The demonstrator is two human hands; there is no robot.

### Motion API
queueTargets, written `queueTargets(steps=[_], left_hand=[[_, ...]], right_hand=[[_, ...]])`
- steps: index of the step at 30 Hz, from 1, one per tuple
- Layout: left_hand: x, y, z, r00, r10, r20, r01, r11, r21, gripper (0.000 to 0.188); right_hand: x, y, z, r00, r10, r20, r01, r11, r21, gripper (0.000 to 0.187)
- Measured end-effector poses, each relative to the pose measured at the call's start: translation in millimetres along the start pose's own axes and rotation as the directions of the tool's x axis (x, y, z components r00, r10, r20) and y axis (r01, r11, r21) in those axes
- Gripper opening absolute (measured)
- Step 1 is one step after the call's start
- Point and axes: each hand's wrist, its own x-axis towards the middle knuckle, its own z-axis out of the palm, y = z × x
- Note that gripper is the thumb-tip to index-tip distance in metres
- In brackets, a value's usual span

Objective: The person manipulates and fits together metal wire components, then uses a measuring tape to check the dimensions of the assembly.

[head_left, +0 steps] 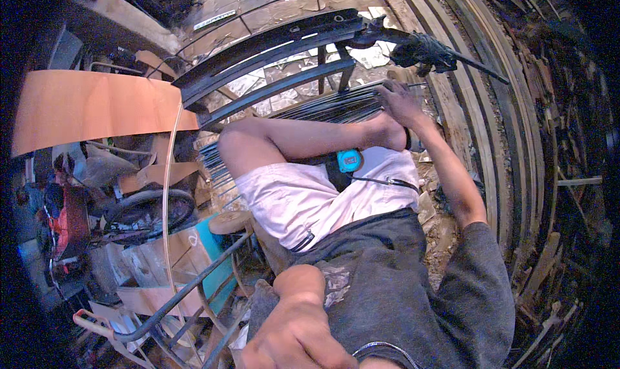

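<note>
Low in the head view, close to the camera, my left hand [294, 340] is bent with its knuckles up and its fingers curled together. The lower edge cuts off its fingertips, so what they hold is hidden. My right hand [399, 103] reaches away to my bare foot [387, 129], its darkened fingers stretched out and lying beside a bundle of thin dark rods [323, 107]. On my lap sits a small teal rounded case [349, 161] that looks like a tape measure. Beyond my bent leg stands a dark metal frame of long bars [278, 85].
A black clamp-like part [423, 51] with a long bar tops the frame's right end. An orange-brown sheet [97, 107] juts in from the left. Nearby are a wheel [152, 214] and a blue tubular rail [187, 291]. Long wooden beams [481, 98] run along the right.
</note>
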Motion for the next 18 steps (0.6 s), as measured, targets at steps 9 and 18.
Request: queueTargets(steps=[9,18], left_hand=[[-63,-69,-76,0.793,-0.338,-0.507,0.590,0.634,0.500,0.017],[-116,-245,-106,0.582,-0.798,0.156,-0.125,0.102,0.987,0.045]], right_hand=[[-38,66,-66,0.984,0.149,-0.100,-0.160,0.981,-0.113,0.029],[-171,74,-157,0.876,0.479,-0.064,-0.480,0.877,-0.002,0.027]])
